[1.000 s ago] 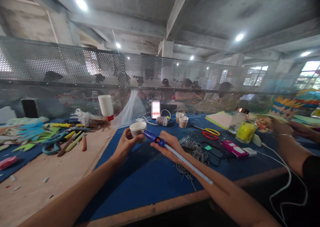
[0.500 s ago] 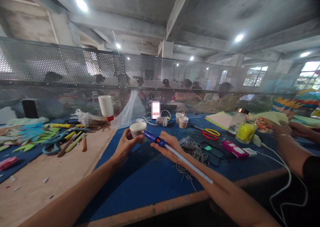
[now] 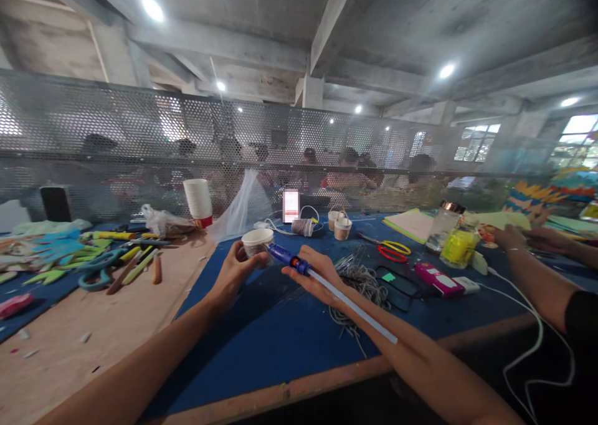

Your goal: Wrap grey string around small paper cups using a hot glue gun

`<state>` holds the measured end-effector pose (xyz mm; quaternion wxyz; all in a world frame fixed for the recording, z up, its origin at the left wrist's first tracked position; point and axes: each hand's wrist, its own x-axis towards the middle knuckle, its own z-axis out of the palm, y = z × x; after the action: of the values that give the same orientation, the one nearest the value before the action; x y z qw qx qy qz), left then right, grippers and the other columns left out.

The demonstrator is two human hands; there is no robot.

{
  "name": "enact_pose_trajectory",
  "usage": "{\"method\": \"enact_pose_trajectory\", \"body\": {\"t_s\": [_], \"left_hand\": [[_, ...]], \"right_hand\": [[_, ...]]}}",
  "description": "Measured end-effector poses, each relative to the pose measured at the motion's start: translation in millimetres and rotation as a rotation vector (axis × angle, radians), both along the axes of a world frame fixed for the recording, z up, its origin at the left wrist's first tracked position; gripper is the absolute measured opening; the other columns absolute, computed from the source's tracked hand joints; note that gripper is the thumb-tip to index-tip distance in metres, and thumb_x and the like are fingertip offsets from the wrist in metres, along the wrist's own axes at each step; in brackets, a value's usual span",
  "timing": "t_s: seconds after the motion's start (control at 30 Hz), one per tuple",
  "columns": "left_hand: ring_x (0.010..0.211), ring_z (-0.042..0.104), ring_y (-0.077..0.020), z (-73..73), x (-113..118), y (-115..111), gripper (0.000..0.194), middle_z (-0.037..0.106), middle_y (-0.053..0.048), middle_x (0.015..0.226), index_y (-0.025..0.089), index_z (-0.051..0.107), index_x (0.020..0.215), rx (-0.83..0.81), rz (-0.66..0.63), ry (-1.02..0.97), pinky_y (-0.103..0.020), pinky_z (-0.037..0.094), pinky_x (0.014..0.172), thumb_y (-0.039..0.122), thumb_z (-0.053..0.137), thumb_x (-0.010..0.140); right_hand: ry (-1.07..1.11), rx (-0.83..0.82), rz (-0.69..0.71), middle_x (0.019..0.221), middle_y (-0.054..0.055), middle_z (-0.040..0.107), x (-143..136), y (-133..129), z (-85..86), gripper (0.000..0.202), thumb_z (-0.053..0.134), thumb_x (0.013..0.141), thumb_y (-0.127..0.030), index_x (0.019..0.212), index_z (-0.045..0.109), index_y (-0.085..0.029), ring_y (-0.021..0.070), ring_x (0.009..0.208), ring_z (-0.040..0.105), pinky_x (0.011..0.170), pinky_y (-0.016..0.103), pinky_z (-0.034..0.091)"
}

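Note:
My left hand point(image 3: 236, 272) is wrapped round a small white paper cup point(image 3: 256, 238), held with its mouth up above the blue mat point(image 3: 224, 350). In my right hand point(image 3: 317, 272) is a blue glue gun point(image 3: 286, 258), its tip at the right side of the cup's wall. A long pale glue stick point(image 3: 355, 308) runs out of the gun's back end over my right forearm. Whether the tip touches the cup I cannot tell. To the right of my right hand lies a tangled heap of grey cord point(image 3: 369, 288).
Scissors point(image 3: 395, 250), a magenta box point(image 3: 439, 280) and jars point(image 3: 460, 244) stand or lie to the right. Two small cups point(image 3: 342, 228), a spool point(image 3: 303, 227) and a phone point(image 3: 290, 205) are at the back. Left are stacked cups point(image 3: 198, 200) and tools point(image 3: 100, 269). A co-worker's hands point(image 3: 514, 241) work at right.
My hands, the cup and the glue gun hold nearly the same position. At the right, the co-worker's hands have shifted a little to the left.

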<state>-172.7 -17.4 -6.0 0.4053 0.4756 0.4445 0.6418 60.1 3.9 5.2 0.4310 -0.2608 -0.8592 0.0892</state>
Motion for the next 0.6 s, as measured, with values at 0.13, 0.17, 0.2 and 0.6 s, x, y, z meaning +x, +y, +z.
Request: {"method": "enact_pose_trajectory", "body": {"t_s": [0.13,0.17,0.2,0.6], "left_hand": [[0.107,0.075,-0.0315,0.4,-0.1,0.6,0.067,0.077,-0.012,0.118,0.019,0.062,0.121,-0.004,0.008,0.012,-0.045,0.059,0.094,0.044,0.09,0.066],[0.107,0.075,-0.0317,0.6,-0.2,0.7,0.067,0.078,-0.012,0.117,0.019,0.062,0.121,-0.004,0.009,0.014,-0.045,0.059,0.094,0.044,0.09,0.066],[0.107,0.075,-0.0316,0.7,-0.2,0.8,0.067,0.078,-0.012,0.117,0.019,0.062,0.121,-0.007,0.011,0.014,-0.045,0.059,0.095,0.044,0.09,0.066],[0.106,0.076,-0.0304,-0.1,-1.1,0.8,0.068,0.078,-0.012,0.117,0.019,0.062,0.123,-0.016,0.006,0.001,-0.041,0.06,0.09,0.044,0.09,0.066]], "right_hand": [[0.018,-0.025,0.004,0.08,0.0,0.054,0.0,-1.3,0.3,0.047,0.059,0.1,-0.061,0.076,0.055,-0.021,0.0136,0.071,0.053,0.067,0.026,0.042],[0.022,-0.033,0.002,0.08,0.0,0.054,0.1,-1.9,0.7,0.047,0.06,0.1,-0.061,0.075,0.055,-0.021,0.0133,0.07,0.053,0.066,0.026,0.042],[0.023,-0.04,0.001,0.08,0.0,0.054,0.2,-2.5,1.1,0.047,0.06,0.099,-0.061,0.075,0.055,-0.021,0.013,0.069,0.052,0.065,0.026,0.041],[0.049,-0.078,-0.007,0.08,-0.001,0.054,2.5,-4.3,2.1,0.048,0.06,0.099,-0.062,0.075,0.055,-0.021,0.0121,0.069,0.052,0.065,0.024,0.041]]}}
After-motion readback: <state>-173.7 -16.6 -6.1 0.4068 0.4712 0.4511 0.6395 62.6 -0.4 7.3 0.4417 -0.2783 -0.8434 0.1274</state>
